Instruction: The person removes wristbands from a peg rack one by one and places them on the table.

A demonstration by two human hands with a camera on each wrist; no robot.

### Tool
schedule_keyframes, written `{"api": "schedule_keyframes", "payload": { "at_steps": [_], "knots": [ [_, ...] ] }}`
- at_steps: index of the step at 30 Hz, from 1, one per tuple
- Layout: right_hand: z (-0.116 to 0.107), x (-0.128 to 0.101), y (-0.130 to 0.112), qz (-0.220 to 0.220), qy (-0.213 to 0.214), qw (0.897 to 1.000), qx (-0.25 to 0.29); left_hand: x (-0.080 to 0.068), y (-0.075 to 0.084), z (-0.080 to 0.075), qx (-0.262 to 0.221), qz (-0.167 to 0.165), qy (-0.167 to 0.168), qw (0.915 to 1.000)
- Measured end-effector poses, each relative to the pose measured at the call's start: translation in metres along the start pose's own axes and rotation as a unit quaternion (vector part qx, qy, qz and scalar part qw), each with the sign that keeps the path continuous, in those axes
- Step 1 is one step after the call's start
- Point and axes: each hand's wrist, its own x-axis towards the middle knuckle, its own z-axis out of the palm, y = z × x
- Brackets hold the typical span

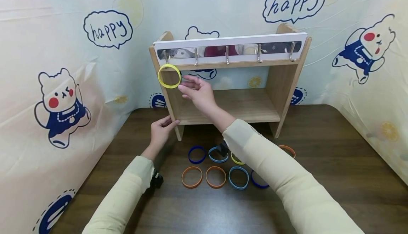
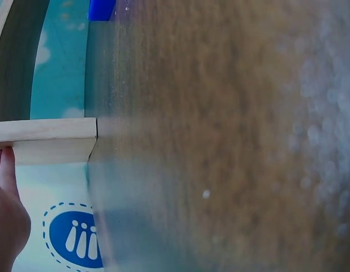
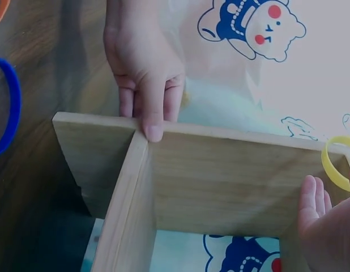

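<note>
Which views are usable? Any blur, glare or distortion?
Head view: sharp, evenly lit, wide-angle bowing at the edges, reflections in the glossy hook rail. Left wrist view: mostly a blurred brown smear; only the shelf edge is crisp. Right wrist view: dim, slightly soft, yellow ring readable.

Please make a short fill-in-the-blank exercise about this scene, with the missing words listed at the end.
1. The ring hanging on the leftmost hook of the wooden rack is ____ in colour.
2. The left hand rests against the rack's ____ side panel.
3. The right hand is raised beside the yellow ring with its fingers ____.
4. The other rings lie on the dark ____ in front of the rack.

Missing words: yellow; left; open; table
</note>
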Motion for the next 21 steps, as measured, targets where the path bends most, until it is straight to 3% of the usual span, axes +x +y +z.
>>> {"api": "schedule_keyframes", "payload": {
  "at_steps": [6,21],
  "knots": [
    [0.008,0.004,-0.001,0.012,0.015,0.999,0.031,-0.010,0.024,0.001,0.012,0.007,-0.010,0.9998],
    [0.014,0.005,-0.004,0.015,0.022,0.998,0.059,-0.011,0.025,0.001,-0.002,0.006,-0.013,0.9999]
  ]
}}
